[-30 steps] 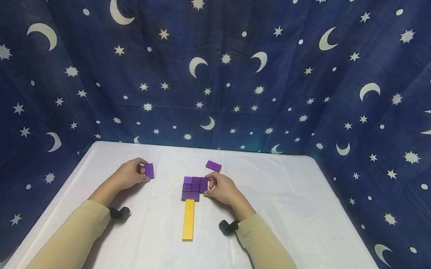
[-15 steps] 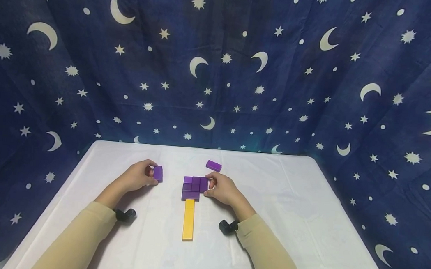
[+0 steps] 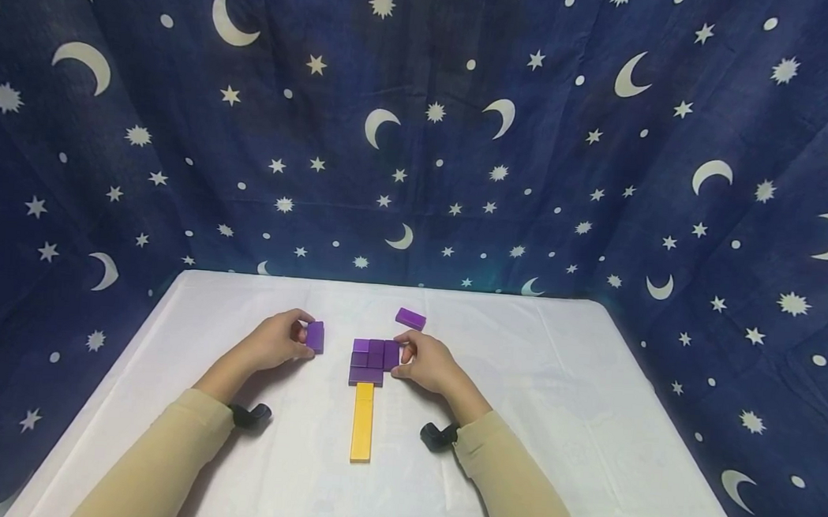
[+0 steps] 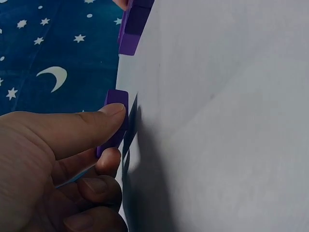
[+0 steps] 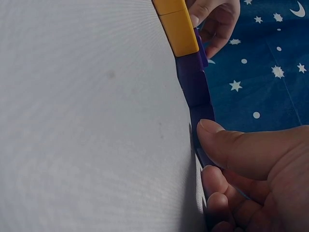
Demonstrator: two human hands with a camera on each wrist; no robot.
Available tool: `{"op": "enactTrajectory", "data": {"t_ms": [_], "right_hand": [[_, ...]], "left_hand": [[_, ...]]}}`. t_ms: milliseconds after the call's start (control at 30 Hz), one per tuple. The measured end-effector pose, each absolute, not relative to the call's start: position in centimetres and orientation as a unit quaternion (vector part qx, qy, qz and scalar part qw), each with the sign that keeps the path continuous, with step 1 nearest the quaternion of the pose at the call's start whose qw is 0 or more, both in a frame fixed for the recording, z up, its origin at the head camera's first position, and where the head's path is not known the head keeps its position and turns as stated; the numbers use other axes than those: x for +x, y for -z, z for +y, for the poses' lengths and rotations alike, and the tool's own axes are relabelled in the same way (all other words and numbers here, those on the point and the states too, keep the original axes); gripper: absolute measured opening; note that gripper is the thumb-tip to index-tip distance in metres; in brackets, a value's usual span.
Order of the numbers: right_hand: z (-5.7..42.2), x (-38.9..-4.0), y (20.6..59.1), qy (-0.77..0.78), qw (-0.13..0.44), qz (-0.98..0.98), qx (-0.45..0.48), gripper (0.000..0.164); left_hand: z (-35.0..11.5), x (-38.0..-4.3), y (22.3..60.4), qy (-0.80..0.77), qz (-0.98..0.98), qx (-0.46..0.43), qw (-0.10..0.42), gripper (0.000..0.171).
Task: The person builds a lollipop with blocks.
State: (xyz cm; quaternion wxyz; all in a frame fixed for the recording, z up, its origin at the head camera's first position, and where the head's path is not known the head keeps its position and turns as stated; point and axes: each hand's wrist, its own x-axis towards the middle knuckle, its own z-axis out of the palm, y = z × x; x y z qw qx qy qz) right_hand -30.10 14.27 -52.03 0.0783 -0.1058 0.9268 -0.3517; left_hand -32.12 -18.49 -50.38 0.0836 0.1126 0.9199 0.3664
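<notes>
My left hand (image 3: 274,341) pinches a purple block (image 3: 315,337) between thumb and fingers, left of a cluster of purple blocks (image 3: 366,375). The left wrist view shows the thumb pressed on that block's face, with a shadow beside it. At the cluster's right side, my right hand (image 3: 430,362) grips the rightmost purple block (image 3: 391,355) by its far and near ends. That block touches its neighbour. A straight yellow strip (image 3: 363,425), made of blocks laid end to end, runs from the cluster toward me; the right wrist view shows a yellow block (image 5: 178,34) against the purple ones.
A loose purple block (image 3: 410,318) lies tilted behind the cluster, beyond my right fingers. Everything sits on a white cloth-covered table (image 3: 532,424). A dark blue curtain (image 3: 419,172) with moons and stars stands behind it and at both sides.
My left hand has moved right with its purple block, bringing it closer to the cluster. The right hand has stayed in place on its block.
</notes>
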Motion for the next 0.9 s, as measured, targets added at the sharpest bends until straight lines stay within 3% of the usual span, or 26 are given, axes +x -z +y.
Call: {"op": "enactTrajectory", "data": {"t_ms": [900], "right_hand": [[14.2, -30.0, 51.9, 0.351, 0.084, 0.928, -0.093, 0.062]], "left_hand": [[-14.8, -31.4, 50.9, -0.341, 0.926, 0.131, 0.089, 0.063]]}}
